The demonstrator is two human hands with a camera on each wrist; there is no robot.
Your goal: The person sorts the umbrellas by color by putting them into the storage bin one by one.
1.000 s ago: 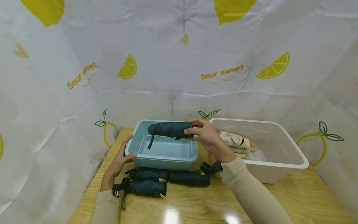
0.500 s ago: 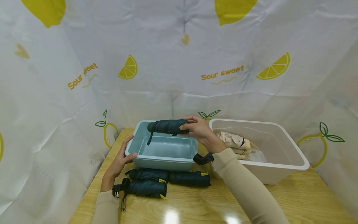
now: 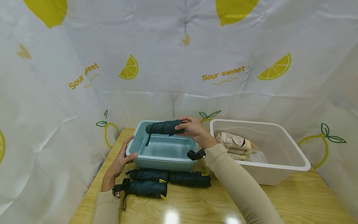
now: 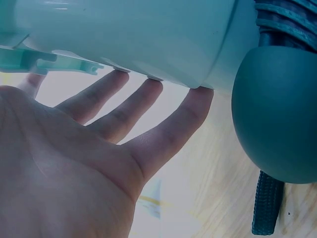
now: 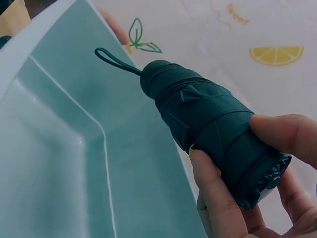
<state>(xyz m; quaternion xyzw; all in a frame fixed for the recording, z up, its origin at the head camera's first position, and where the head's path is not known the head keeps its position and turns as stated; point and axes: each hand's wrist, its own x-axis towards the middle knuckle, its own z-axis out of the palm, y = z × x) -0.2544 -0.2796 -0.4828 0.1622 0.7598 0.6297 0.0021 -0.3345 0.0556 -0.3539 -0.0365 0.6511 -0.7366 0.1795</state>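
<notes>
My right hand (image 3: 194,129) grips one end of a folded dark green umbrella (image 3: 162,128). The umbrella lies roughly level above the back part of a light blue plastic bin (image 3: 165,160), its wrist strap hanging from the far end. In the right wrist view, thumb and fingers pinch the umbrella (image 5: 208,124) near its gathered end. My left hand (image 3: 120,161) rests against the bin's left end, thumb at the front rim; in the left wrist view, nearly straight fingers (image 4: 171,129) touch its outside. Three more dark folded umbrellas (image 3: 146,188) lie on the table before the bin.
A larger white bin (image 3: 279,168) stands to the right, holding several rolled cream fabric bundles (image 3: 232,140) with cords. A white lemon-print curtain (image 3: 173,77) hangs behind and at both sides of the wooden table (image 3: 201,205).
My right hand has moved left with the umbrella, rising a little on the way. My left hand stays at the blue bin.
</notes>
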